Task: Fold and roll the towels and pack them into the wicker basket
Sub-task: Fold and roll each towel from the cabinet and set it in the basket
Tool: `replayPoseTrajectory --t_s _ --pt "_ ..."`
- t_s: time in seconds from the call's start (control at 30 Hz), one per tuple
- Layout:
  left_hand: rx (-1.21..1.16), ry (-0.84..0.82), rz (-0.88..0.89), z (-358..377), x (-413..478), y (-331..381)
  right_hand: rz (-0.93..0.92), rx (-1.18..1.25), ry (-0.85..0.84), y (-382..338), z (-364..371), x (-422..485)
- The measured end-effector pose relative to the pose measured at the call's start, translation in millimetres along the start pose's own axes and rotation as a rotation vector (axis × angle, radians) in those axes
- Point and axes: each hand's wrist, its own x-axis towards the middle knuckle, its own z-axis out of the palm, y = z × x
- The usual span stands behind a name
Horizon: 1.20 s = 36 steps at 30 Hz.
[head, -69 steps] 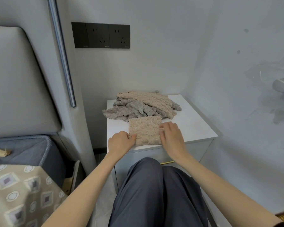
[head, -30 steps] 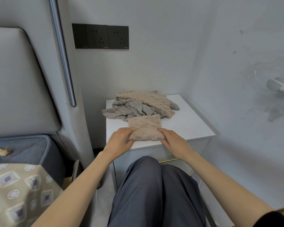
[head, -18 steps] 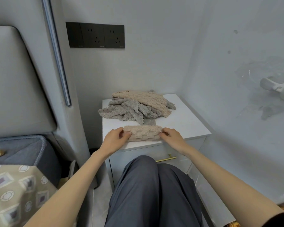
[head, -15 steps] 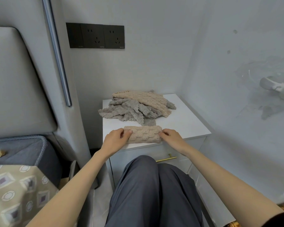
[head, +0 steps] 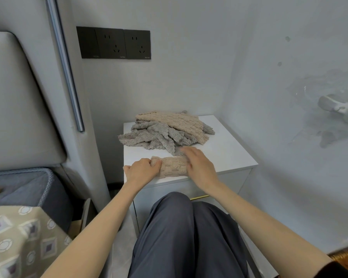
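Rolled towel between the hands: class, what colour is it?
The rolled towel is beige, with a bumpy woven texture; the head view shows it.

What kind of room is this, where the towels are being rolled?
Most likely a bedroom: a padded headboard above a mattress, a white bedside cabinet holding the rolled towel, and wall sockets above it.

Soft, cool, even light fills the view, its source out of frame; faint shadows lie under the towels [head: 169, 135], and darker shade gathers left of the nightstand [head: 229, 155]. The right hand [head: 199, 167] is smeared by motion blur, most at its fingers [head: 187, 150], while the roll [head: 173, 167] beside it is sharp; the wide lens bows the strip [head: 65, 65] at the left, and the lower right corner is soft.
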Motion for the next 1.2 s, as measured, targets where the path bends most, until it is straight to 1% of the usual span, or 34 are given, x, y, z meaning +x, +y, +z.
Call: replayPoseTrajectory --t_s 0.03,0.07,0.13,0.23,0.4,0.5,0.67,0.73,0.8,0.83,0.9,0.97,1.07,1.13,1.2 --pt "0.001 0.000 -0.009 0 1 0 -0.111 0.007 -0.044 -4 4 0" --pt "0.005 0.001 -0.018 1 1 0 -0.176 -0.001 -0.101 -9 9 -1" --pt "0.015 0.009 -0.037 1 1 0 -0.209 -0.061 -0.178 -15 22 -2" --pt "0.023 0.034 -0.065 3 0 2 -0.187 -0.145 -0.181 -10 36 -6" --pt "0.048 0.086 -0.125 1 0 -1 -0.182 -0.197 -0.170 1 37 -7" --pt "0.061 0.048 -0.126 0 0 -3 -0.117 -0.220 -0.179 5 37 -9" --pt "0.000 -0.040 -0.140 -2 0 4 -0.042 -0.204 -0.263 4 36 -7" --pt "-0.023 -0.041 -0.118 -5 0 7 -0.032 -0.199 -0.306 3 32 -5" --pt "-0.126 0.004 -0.067 -7 -3 9 -0.013 -0.178 -0.372 1 25 -2" --pt "-0.223 0.001 -0.036 -7 -6 10 0.005 -0.157 -0.415 0 19 0" --pt "-0.477 -0.074 0.011 -9 -10 12 0.031 -0.119 -0.488 -2 5 6" --pt "-0.666 -0.154 0.028 -17 -13 18 0.042 -0.080 -0.506 -3 -12 9" --pt "-0.744 -0.244 0.094 -28 -18 32 0.065 -0.025 -0.487 -2 -37 5" --pt "-0.747 -0.284 0.163 -33 -22 45 0.093 0.008 -0.478 0 -51 -3" --pt "-0.723 -0.295 0.247 -34 -27 59 0.159 0.060 -0.485 5 -61 -12"
